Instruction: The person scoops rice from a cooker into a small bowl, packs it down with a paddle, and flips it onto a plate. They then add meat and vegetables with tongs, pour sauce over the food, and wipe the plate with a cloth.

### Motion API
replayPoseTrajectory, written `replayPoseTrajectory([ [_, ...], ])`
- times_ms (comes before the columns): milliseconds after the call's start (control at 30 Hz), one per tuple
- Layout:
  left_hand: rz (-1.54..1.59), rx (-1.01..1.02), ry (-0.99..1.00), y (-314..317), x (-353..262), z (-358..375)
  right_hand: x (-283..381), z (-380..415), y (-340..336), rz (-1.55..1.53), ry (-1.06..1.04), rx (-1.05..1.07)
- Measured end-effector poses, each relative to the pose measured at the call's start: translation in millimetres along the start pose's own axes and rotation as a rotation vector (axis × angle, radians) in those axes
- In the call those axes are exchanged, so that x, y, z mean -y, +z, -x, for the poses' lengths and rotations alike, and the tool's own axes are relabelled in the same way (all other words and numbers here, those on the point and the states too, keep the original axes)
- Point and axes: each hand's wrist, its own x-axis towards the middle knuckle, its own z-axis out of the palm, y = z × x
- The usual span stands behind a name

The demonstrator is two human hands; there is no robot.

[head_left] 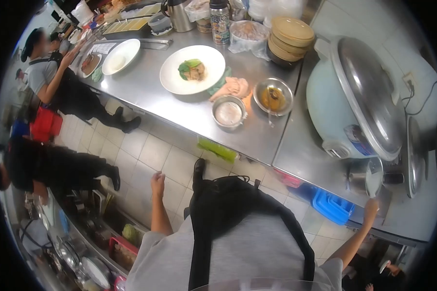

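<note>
My right hand (372,207) is at the lower right, fingers closed on the handle end of a white rice paddle (374,178). Its broad blade overlaps a metal container (357,183) beside the big rice cooker (326,92), whose domed lid (369,89) is on. Away from the counter, my left hand (158,184) hangs over the floor with curled fingers and nothing visible in it. On the steel counter, a white plate (170,80) carries leafy greens and pale food. Close by are a small metal pot (229,112) and a steel bowl (261,104) of brown liquid.
Stacked tan bowls (292,30), a patterned bottle (220,24) and a bagged tub (248,36) line the back. Pink cloth (235,88) lies near the pot. Another white plate (133,47) is farther left. Two people stand at left; a blue bin (331,206) sits below the counter.
</note>
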Motion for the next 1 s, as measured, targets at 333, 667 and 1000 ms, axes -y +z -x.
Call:
replayPoseTrajectory([
  [333,0.061,0.232,0.57,-31.7,-279.6,-139.5,381.4,7.0,-141.4,-1.259,0.648,-0.335],
  [667,0.156,0.727,0.309,63.7,-357.0,-173.8,690.0,-40.1,-141.1,-0.458,-0.094,-0.106],
  [1000,0.207,0.59,0.359,79.4,-352.7,-162.3,719.2,-46.9,-166.8,-0.469,-0.236,0.083],
])
